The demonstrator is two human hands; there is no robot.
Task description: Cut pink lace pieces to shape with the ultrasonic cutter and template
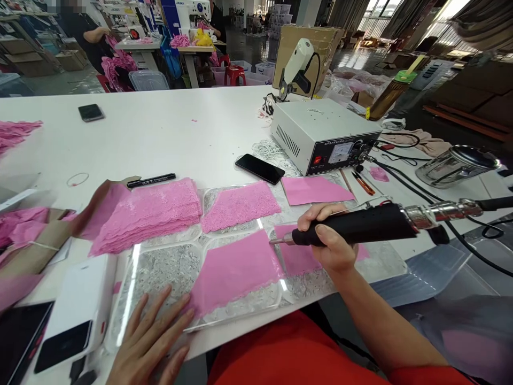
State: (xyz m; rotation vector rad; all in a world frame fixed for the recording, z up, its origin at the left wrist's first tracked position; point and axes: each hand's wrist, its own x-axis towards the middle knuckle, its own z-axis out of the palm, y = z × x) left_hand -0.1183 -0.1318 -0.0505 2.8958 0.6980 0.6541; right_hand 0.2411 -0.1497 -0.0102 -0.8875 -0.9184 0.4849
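Head view: left fingers (170, 319) spread, right fingers (331, 239) gripping black handpiece (372, 224) over white table (160, 128), workshop (252, 48) behind.

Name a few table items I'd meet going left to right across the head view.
Far phone → stack of pink fabric → central black phone → black handheld tool → lidded jar

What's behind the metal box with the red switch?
Behind the metal box, a white device with a black cable and brown cardboard; whatever the box covers is hidden.
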